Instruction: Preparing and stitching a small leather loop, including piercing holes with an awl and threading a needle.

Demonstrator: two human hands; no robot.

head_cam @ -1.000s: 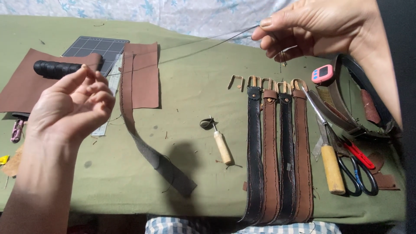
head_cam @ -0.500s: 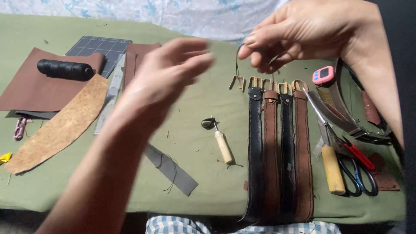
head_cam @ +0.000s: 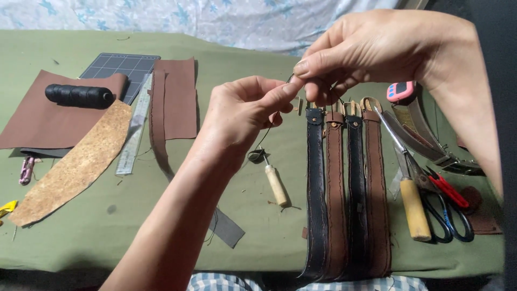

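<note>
Straps [head_cam: 347, 188], awl [head_cam: 276, 183] beneath hands.

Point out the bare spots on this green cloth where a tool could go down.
Bare cloth lies along the near edge between the cork piece and the grey strip. Another patch sits far, between the brown sheet and the straps. The right side, around the scissors, is crowded.

steel ruler [head_cam: 134, 132], cork strip [head_cam: 72, 164], scissors [head_cam: 447, 207]
</note>
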